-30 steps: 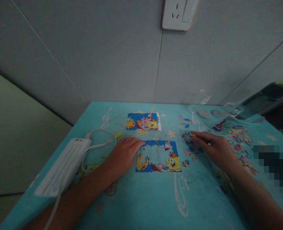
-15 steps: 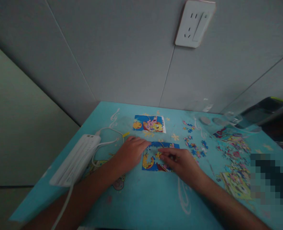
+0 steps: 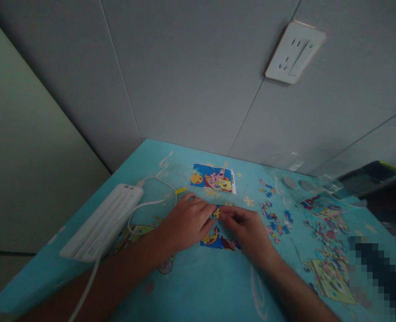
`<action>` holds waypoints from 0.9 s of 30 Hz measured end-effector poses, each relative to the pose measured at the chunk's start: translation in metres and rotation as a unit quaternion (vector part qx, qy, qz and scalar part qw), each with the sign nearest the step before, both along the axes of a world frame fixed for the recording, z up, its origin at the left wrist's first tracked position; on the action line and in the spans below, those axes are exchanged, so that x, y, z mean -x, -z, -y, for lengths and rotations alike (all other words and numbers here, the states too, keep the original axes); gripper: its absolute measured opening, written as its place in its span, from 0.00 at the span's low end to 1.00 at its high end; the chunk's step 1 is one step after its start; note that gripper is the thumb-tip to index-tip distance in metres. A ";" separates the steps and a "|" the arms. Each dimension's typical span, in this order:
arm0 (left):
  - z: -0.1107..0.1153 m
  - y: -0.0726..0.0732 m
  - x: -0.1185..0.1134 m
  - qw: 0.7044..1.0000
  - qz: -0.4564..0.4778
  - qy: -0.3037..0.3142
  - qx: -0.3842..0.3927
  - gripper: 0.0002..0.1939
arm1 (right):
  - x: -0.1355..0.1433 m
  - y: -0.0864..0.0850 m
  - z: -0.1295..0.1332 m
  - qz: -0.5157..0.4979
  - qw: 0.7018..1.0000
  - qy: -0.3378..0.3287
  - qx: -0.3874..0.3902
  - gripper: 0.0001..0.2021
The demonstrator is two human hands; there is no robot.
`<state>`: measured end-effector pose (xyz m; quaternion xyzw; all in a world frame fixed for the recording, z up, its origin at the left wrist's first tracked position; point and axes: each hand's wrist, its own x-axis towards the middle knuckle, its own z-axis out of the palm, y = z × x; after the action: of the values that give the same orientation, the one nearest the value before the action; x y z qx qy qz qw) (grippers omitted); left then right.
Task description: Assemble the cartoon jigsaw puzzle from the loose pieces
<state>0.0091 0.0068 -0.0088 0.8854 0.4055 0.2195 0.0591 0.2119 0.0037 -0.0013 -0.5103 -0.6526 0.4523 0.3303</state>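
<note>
My right hand (image 3: pixel 248 228) pinches a small yellow-and-blue puzzle piece (image 3: pixel 217 213) between thumb and forefinger, over the partly assembled jigsaw puzzle (image 3: pixel 211 239). From the other side, my left hand (image 3: pixel 193 219) closes its thumb and forefinger at the same piece, so the fingertips of both hands nearly meet. Much of the blue puzzle is hidden under the hands; its lower strip shows yellow and dark red shapes. Behind it lies a cartoon reference picture (image 3: pixel 214 177) with a white right edge.
Loose puzzle pieces (image 3: pixel 276 219) lie right of my right hand. Farther right are a larger heap of pieces (image 3: pixel 330 235), a clear plastic bag (image 3: pixel 332 203) and a yellowish picture (image 3: pixel 334 279). A white power strip (image 3: pixel 104 223) with cables stands at left; a wall socket (image 3: pixel 295 52) is above.
My left hand has moved right, its thumb and forefinger coming to the piece in my right hand. The right hand's piece is now higher over the puzzle. The view has tilted.
</note>
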 end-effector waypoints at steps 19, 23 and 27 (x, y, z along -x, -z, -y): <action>-0.010 0.008 0.007 1.000 0.015 -0.007 0.020 0.12 | -0.009 0.008 0.000 0.137 0.981 -0.040 -0.131 0.10; -0.012 0.010 0.008 1.000 0.015 -0.002 0.016 0.13 | -0.008 0.010 0.002 0.136 0.982 -0.048 -0.126 0.09; -0.013 0.011 0.008 1.000 0.009 0.004 0.008 0.13 | -0.007 0.008 0.003 0.138 0.980 -0.065 -0.126 0.07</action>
<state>0.0007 0.0194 -0.0201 0.8843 0.4035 0.2242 0.0706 0.2185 0.0011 -0.0097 -0.4787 -0.7755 0.3123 0.2681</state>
